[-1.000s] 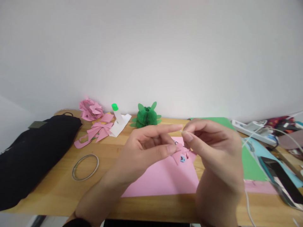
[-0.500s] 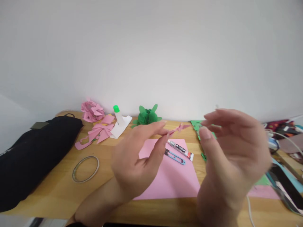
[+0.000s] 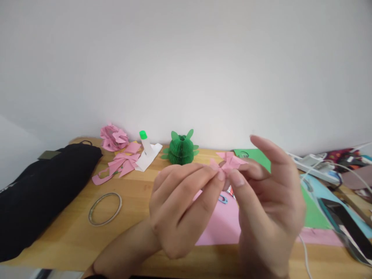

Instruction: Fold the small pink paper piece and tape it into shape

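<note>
Bangle (image 3: pixel 91 213) on table (image 3: pixel 69 236) (black cloth bundle (image 3: pixel 49 193) nearby); phone (image 3: pixel 345 221), power strip (image 3: pixel 328 176) at right.

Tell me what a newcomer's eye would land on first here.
Probably the folded pink paper, held up in front at the fingertips of the left hand and right hand. Next would likely be the dark green pleated paper figure, standing behind the hands near the wall. The bright green cap of a white tube, left of that figure, also stands out.

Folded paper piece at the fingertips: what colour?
Plain pink. The folded paper piece shows best in the head view.
</note>
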### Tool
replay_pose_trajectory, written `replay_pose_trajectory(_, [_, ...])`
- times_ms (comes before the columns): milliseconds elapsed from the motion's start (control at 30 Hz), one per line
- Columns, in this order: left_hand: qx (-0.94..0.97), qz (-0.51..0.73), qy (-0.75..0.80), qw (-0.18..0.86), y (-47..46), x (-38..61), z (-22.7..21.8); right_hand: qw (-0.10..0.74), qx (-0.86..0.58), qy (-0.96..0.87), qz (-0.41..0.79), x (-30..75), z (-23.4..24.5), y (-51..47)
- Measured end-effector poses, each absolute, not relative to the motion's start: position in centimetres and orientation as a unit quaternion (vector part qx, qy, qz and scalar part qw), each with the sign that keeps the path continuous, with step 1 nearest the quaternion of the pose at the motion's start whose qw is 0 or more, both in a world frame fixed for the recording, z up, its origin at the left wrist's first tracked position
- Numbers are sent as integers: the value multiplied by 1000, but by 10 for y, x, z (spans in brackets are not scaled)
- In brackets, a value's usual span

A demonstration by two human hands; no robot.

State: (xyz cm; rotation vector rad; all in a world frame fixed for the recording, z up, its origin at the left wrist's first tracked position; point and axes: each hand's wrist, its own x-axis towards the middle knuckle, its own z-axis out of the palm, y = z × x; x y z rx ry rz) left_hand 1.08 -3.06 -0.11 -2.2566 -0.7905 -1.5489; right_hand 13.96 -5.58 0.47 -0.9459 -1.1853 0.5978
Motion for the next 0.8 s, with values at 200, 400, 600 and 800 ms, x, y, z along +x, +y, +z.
replay_pose_trajectory(200, [-782,-563,-255,86,-27,9,-1,678,-421,-532,284,143,6,-51])
replay_pose_trajectory(400, [-658,-656,-318,-187,-25,7,-7,655,-420,-542,316,145,8,-51])
replay_pose_trajectory(600, [-594,-534,-270,-537,-25,8,2,610,-362,-584,395,149,7,-49])
replay_pose_trajectory(800, [-585,-574,-272,-504,-27,9,2,609,-364,-581,399,153,6,-48])
